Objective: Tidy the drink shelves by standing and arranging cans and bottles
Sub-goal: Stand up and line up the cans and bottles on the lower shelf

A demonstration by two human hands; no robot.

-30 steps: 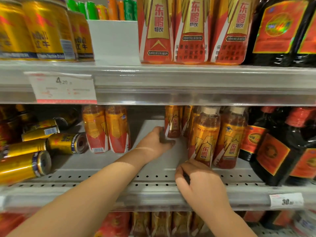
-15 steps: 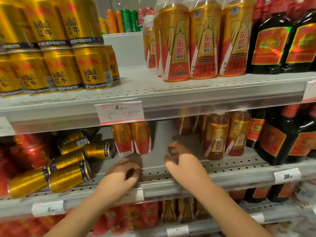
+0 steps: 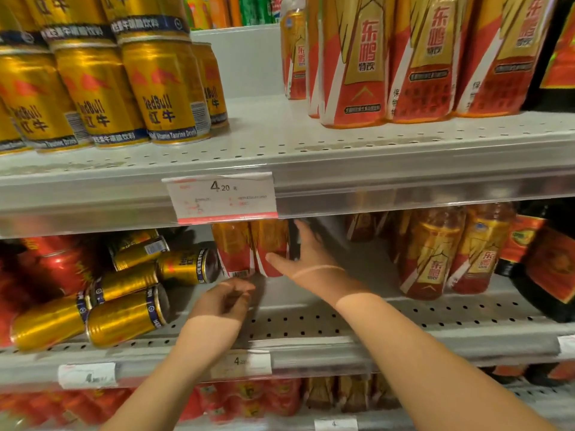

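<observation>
On the middle shelf (image 3: 404, 346) two orange-and-red drink bottles stand side by side under the price tag. My right hand (image 3: 306, 259) wraps the right bottle (image 3: 269, 241), thumb across its front and fingers on its far side. The left bottle (image 3: 231, 250) stands touching it. My left hand (image 3: 222, 301) hovers just below and in front of that bottle's base, fingers loosely curled and holding nothing. Left of the bottles, several gold cans lie on their sides, the nearest one (image 3: 186, 265) close to the left bottle and others (image 3: 124, 315) by the shelf's front edge.
More orange bottles (image 3: 432, 256) stand upright to the right, with dark bottles (image 3: 547, 262) beyond. Red cans (image 3: 53, 265) fill the far left. The upper shelf holds stacked gold cans (image 3: 161, 91) and tall orange bottles (image 3: 357, 63). A price tag (image 3: 221, 197) hangs off the upper shelf's edge.
My right hand moved left from the open middle of the shelf onto the right bottle of the pair. My left hand rose toward the left bottle's base. The view came closer.
</observation>
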